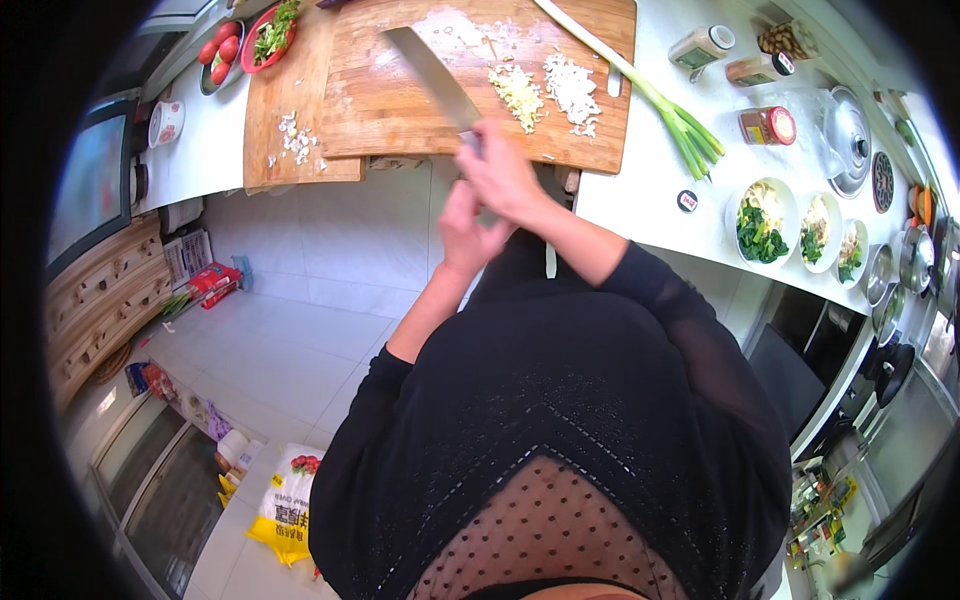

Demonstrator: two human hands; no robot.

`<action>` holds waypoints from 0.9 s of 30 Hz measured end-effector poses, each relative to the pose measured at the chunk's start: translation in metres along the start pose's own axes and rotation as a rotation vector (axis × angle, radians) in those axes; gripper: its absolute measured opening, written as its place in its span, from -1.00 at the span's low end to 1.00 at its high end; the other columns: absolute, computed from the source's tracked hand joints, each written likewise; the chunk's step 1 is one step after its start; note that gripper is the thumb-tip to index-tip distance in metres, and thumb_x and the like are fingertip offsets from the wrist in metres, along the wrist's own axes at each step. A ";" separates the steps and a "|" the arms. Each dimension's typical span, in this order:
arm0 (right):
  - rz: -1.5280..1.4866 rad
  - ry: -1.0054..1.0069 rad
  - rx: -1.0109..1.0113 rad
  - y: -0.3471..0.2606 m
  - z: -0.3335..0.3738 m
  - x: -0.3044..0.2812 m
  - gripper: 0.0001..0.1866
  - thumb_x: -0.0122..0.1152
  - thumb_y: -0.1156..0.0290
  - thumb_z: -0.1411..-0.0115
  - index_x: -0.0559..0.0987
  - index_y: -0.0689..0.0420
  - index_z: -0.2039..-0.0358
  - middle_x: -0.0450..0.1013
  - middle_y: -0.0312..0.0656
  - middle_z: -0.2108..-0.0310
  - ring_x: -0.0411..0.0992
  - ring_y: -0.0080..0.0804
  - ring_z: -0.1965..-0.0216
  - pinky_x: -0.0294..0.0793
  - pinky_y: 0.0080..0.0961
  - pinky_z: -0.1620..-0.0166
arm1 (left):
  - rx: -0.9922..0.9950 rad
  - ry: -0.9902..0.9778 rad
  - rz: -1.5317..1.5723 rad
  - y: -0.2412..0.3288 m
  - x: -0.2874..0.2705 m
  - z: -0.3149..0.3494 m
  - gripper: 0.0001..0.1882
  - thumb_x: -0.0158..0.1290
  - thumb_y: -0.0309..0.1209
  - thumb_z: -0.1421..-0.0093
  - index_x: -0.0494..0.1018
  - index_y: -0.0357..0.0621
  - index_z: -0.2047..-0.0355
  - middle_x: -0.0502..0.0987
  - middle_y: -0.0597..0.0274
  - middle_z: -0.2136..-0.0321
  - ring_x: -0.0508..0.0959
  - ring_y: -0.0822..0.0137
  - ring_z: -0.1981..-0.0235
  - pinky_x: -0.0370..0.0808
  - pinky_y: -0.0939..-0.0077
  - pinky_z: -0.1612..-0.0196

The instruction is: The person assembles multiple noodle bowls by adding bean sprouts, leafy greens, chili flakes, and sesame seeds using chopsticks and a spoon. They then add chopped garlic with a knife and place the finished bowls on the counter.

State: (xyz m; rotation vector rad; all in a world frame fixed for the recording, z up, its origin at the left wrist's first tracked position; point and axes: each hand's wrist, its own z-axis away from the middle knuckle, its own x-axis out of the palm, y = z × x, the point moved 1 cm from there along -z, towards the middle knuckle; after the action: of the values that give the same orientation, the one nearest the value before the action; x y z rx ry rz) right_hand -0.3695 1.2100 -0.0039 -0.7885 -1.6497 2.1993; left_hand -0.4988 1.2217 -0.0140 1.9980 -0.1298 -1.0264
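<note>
My right hand is closed round the handle of a kitchen knife, whose broad blade points away to the left above the wooden cutting board. Just below it, my left hand has its fingers curled in close to the right wrist; what they hold, if anything, is hidden. To the right of the blade lie a pale yellow chopped pile and a white chopped pile. A long green onion rests across the board's right side, its green leaves on the white counter.
Left of the board are white scraps, a red bowl of chopped greens and tomatoes. On the right counter stand a red-lidded jar, seasoning jars and bowls of greens. A yellow-white bag lies at lower left.
</note>
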 end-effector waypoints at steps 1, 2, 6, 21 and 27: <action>0.043 -0.008 0.018 0.011 0.006 -0.026 -0.65 0.19 0.17 -0.30 0.46 0.19 0.10 0.49 -0.22 0.46 0.50 -0.33 0.40 0.53 -0.35 0.26 | 0.154 -0.129 -0.037 0.004 -0.001 0.003 -0.60 0.32 -0.35 -0.05 0.48 -0.24 0.15 0.50 0.01 0.33 0.57 0.11 0.35 0.50 0.33 0.28; 0.041 0.027 0.071 0.019 0.014 -0.048 -0.69 0.16 0.18 -0.33 0.47 0.16 0.10 0.45 -0.28 0.52 0.47 -0.39 0.47 0.51 -0.40 0.35 | 0.165 -0.215 -0.036 0.006 0.000 0.008 -0.60 0.33 -0.36 -0.04 0.48 -0.25 0.15 0.50 0.02 0.25 0.54 0.10 0.32 0.51 0.33 0.27; -0.329 0.098 0.291 0.046 0.055 -0.111 -0.74 0.11 0.21 -0.41 0.49 0.17 0.14 0.36 -0.36 0.57 0.34 -0.64 0.63 0.34 -0.62 0.61 | -0.004 -0.132 0.090 -0.020 0.010 -0.006 -0.65 0.28 -0.50 -0.09 0.47 -0.23 0.11 0.51 0.08 0.26 0.55 0.23 0.33 0.52 0.40 0.24; -0.151 0.106 0.433 0.081 0.059 -0.113 -0.75 0.03 0.29 -0.40 0.44 0.23 0.33 0.39 -0.30 0.61 0.31 -0.61 0.69 0.31 -0.54 0.65 | -0.105 0.109 0.302 -0.084 0.106 -0.130 -0.56 -0.05 -0.58 -0.25 0.32 -0.32 -0.16 0.37 -0.07 -0.21 0.35 0.01 -0.26 0.27 0.22 -0.32; -0.268 0.077 0.479 0.083 0.062 -0.116 -0.73 0.02 0.26 -0.43 0.43 0.21 0.33 0.34 -0.33 0.59 0.27 -0.65 0.71 0.30 -0.60 0.67 | -0.063 0.149 0.173 -0.090 0.105 -0.123 -0.55 -0.08 -0.58 -0.22 0.32 -0.31 -0.15 0.35 -0.06 -0.24 0.32 -0.03 -0.29 0.24 0.20 -0.34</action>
State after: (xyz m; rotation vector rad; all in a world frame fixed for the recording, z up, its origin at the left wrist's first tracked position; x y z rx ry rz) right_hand -0.3023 1.0743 -0.0409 -0.4802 -1.0509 2.2013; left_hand -0.3681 1.3116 -0.1090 1.9609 -0.1844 -0.7609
